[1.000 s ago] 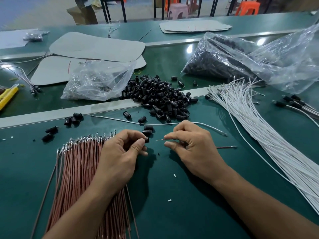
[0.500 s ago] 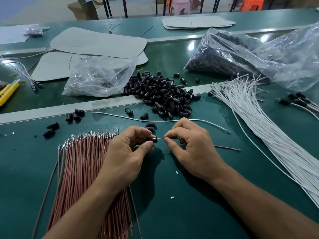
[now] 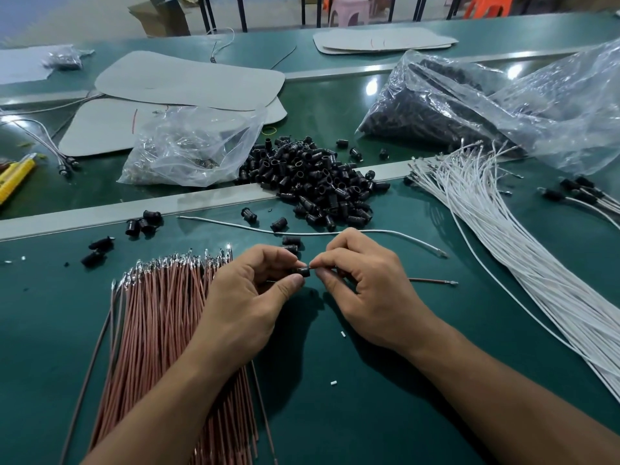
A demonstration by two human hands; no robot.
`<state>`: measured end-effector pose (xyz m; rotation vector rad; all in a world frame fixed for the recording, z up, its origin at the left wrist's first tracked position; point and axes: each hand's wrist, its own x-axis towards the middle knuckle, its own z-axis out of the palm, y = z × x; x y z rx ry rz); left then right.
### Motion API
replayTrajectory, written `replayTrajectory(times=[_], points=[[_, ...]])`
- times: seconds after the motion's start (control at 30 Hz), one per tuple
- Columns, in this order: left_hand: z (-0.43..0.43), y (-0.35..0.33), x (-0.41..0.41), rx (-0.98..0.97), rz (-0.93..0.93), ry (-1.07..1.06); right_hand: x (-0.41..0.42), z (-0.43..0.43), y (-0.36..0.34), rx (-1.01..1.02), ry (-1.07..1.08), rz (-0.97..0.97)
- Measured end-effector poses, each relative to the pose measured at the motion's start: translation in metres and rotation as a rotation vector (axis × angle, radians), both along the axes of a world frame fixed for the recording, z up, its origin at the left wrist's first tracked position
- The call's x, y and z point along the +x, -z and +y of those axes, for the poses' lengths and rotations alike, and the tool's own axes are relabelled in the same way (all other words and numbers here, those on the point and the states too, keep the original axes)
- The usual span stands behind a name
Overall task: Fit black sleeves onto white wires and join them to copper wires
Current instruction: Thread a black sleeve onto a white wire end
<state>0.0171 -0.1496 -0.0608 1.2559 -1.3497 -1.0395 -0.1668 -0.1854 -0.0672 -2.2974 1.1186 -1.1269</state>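
My left hand pinches a black sleeve between thumb and fingers. My right hand pinches a copper wire right at the sleeve's mouth; the wire's tail sticks out to the right behind the hand. A single white wire lies on the table just beyond both hands. A pile of black sleeves sits behind it. A bundle of copper wires lies under my left forearm, and a bundle of white wires fans out on the right.
Two plastic bags sit at the back: a small clear one and a big one full of black parts. Several sleeved wires lie at the far right. Loose sleeves and grey sheets lie on the left.
My hands have come together: the wire tip in my right hand has moved left up to the sleeve held in my left hand, closing the gap seen a second ago.
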Motion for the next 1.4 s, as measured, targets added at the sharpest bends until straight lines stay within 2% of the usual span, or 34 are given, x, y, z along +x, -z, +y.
replayTrajectory(times=[0.33,0.57,0.83,1.13,1.33,1.4], points=[[0.0,0.001,0.002,0.026,0.008,0.005,0.0,0.001,-0.003,0.07,0.04,-0.055],[-0.001,-0.001,0.0,0.003,-0.09,0.039,0.004,0.001,-0.006,0.122,0.031,-0.061],[-0.002,0.0,-0.001,0.026,0.006,0.026,0.0,0.001,-0.009,0.127,-0.068,-0.071],[0.002,-0.001,0.001,-0.045,0.039,-0.013,0.0,0.0,-0.01,0.172,-0.152,-0.099],[0.004,-0.01,-0.001,-0.068,-0.064,-0.063,-0.002,-0.001,-0.011,0.111,-0.127,-0.105],[0.004,-0.014,0.007,-0.136,-0.216,-0.12,-0.002,-0.002,-0.012,0.054,-0.116,-0.074]])
